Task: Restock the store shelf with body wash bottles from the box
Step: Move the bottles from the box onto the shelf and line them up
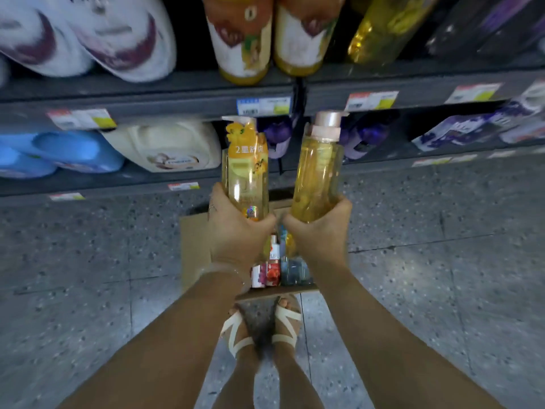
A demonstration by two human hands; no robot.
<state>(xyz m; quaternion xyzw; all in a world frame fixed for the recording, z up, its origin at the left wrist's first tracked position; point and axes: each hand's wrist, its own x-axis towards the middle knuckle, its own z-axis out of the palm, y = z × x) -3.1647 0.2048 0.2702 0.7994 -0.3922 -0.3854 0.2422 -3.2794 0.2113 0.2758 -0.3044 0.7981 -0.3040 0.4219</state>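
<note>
Currently both hands grip amber bottles, upright, side by side. Left hand (236, 231) holds the pump bottle (247, 172) with orange neck tag; right hand (320, 231) holds the pink-capped bottle (320, 172). Box (191, 249) at 6 o'clock below them, on the floor (442, 231). Shelf (177, 104) at 12 o'clock.

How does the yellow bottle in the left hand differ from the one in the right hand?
The left hand's clear yellow bottle with the orange neck tag has a white pump top; the right hand's clear yellow bottle with the pink cap has a plain cylindrical cap and no tag. The tagged one leans slightly left, the capped one slightly right. Both are held by their bases above the cardboard box.
</note>
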